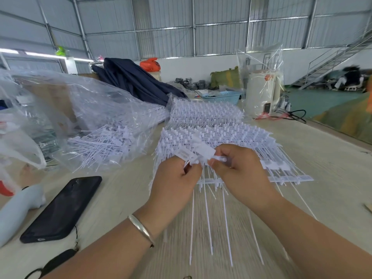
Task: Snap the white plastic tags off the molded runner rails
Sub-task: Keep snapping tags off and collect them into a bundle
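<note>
Mid-tabletop, our left hand [177, 178] and right hand [239, 170] pinch a tag strip [198, 152]; loose tags [104, 141] fill the bag, but stacked runner rails [211, 121] remain.

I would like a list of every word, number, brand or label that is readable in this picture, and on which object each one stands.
No text is readable.
White tag between the left hand and right hand: faint print, too blurred.
White appliance in clear wrap: a red mark, too small.
Black phone: no text visible.
</note>
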{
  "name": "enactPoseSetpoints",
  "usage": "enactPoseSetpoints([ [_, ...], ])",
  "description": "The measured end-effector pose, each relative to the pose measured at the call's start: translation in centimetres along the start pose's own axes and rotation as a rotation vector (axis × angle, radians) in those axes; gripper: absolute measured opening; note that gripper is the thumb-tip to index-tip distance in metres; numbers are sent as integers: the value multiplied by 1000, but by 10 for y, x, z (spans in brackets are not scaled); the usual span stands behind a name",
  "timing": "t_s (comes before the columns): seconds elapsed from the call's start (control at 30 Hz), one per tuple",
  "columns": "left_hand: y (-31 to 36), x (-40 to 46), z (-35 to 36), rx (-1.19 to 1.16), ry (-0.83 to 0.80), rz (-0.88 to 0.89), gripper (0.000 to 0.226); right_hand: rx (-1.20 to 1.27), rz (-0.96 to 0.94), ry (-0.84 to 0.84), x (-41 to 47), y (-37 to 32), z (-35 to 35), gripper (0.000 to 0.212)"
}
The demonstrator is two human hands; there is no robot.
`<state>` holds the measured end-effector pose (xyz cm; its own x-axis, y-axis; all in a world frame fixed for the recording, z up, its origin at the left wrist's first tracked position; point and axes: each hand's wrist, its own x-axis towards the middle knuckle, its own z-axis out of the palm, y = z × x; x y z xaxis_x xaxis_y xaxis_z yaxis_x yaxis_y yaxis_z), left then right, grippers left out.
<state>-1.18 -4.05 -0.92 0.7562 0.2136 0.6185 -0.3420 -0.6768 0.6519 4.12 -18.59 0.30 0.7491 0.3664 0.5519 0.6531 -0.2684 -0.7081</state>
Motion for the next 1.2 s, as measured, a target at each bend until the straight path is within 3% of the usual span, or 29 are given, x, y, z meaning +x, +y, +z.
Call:
enactPoseSetpoints([
  [0.13, 2, 1, -5, -28, -36, 17, 55, 160, 58, -61, 2, 1, -6, 14],
  [0.3, 4, 4, -10, -257, -62, -134, 41, 249, 53, -123, 4, -1, -12, 17],
  [0.53, 5, 10, -15, -1002, -351, -485, 25, 395, 36, -259, 4, -5, -15, 20],
  [0.8, 1, 8, -10, -934, -418, -469, 21, 430, 69, -196, 7, 4, -18, 15],
  [1.2, -1, 10, -17, -656, -388, -386, 20, 385, 99, -217, 8, 5, -20, 11],
])
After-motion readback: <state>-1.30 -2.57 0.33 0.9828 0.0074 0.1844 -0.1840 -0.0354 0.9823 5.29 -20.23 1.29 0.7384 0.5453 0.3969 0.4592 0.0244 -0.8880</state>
